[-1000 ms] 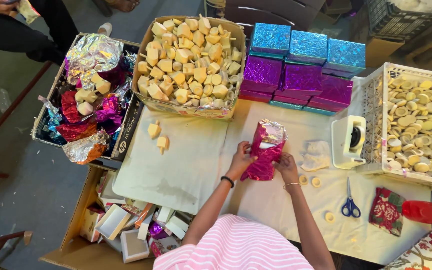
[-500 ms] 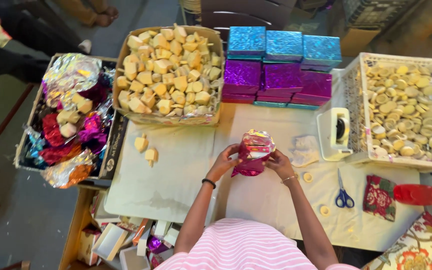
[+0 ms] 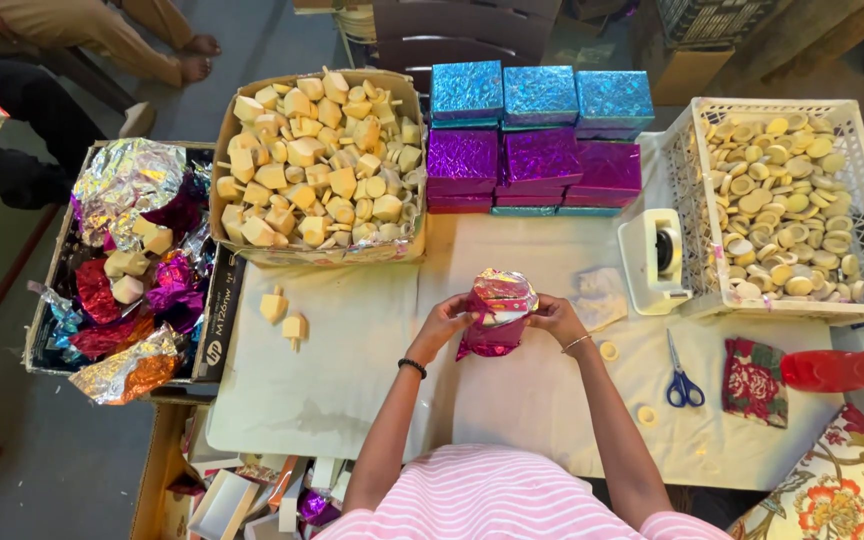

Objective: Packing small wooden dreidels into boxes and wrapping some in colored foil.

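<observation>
Hands meet at the centre of the tabletop [image 3: 352, 380], which is covered with a pale cloth. The left hand [image 3: 444, 322] and the right hand [image 3: 553, 315] both have their fingers closed on one box [image 3: 497, 312] half wrapped in pink foil, gripping it from either side. The box stands on the cloth, its silver foil edge turned up at the top.

At 12 o'clock from the box stand wrapped boxes: three blue boxes [image 3: 540, 95] in the back row and three purple boxes [image 3: 539, 158] in front, with further ones stacked beneath; the lower count cannot be told. At 11 o'clock sits one cardboard carton [image 3: 314, 255] heaped with wooden tops [image 3: 312, 150], too many to count. Two loose tops [image 3: 284, 315] lie on the cloth at 9 o'clock. Further out at 9 o'clock, off the tabletop edge, one dark carton [image 3: 214, 320] holds crumpled foil sheets [image 3: 137, 180] and a few more tops.

At 2 o'clock stands one white tape dispenser [image 3: 652, 260], touching one white plastic crate [image 3: 687, 180] filled with wooden discs [image 3: 782, 210]. One pair of blue-handled scissors [image 3: 680, 375] lies at 4 o'clock, beside one red floral cloth [image 3: 754, 382]. Two small tape rings [image 3: 609, 352] lie near the right wrist. One crumpled white tissue [image 3: 597, 295] lies just beside the right hand.
</observation>
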